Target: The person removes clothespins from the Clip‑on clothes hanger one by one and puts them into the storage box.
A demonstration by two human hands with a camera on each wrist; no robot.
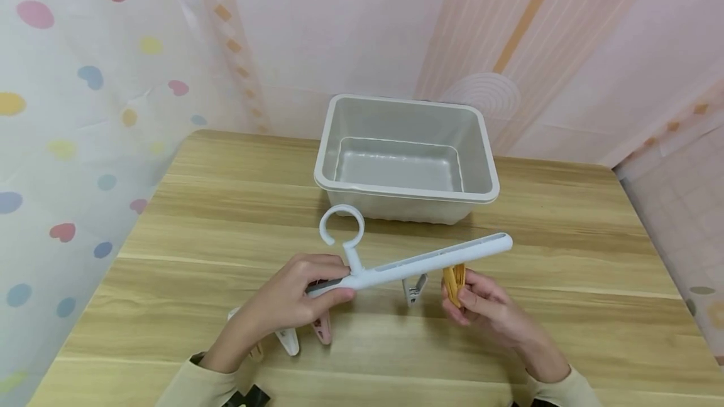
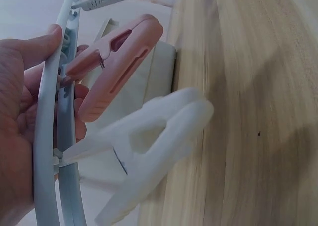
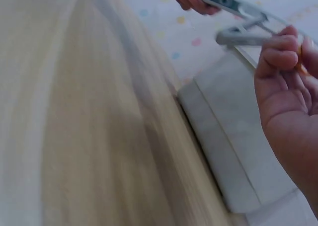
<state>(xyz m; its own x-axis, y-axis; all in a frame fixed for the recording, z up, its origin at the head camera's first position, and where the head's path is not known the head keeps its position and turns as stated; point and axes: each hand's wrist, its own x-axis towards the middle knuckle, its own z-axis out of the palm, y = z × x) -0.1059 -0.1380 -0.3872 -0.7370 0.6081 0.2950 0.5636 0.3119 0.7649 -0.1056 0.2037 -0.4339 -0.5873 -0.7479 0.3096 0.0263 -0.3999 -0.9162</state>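
A light blue clip hanger (image 1: 435,262) with an open ring hook (image 1: 342,209) is held above the table, its right end tilted up. My left hand (image 1: 294,294) grips the bar just left of the hook, thumb in front. With my right hand (image 1: 489,306) I pinch an orange clip (image 1: 454,284) under the bar's right part. A grey clip (image 1: 415,289) hangs between the hands. Near my left hand hang a pink clip (image 2: 121,64) and a white clip (image 2: 149,146). Another yellowish clip (image 1: 257,352) shows partly behind my left wrist.
A beige plastic bin (image 1: 407,195) stands at the back of the wooden table (image 1: 577,256), just beyond the hanger. Patterned cloth (image 1: 362,30) hangs behind the table and along its left side. Black objects (image 1: 256,396) show at the bottom edge by my left sleeve.
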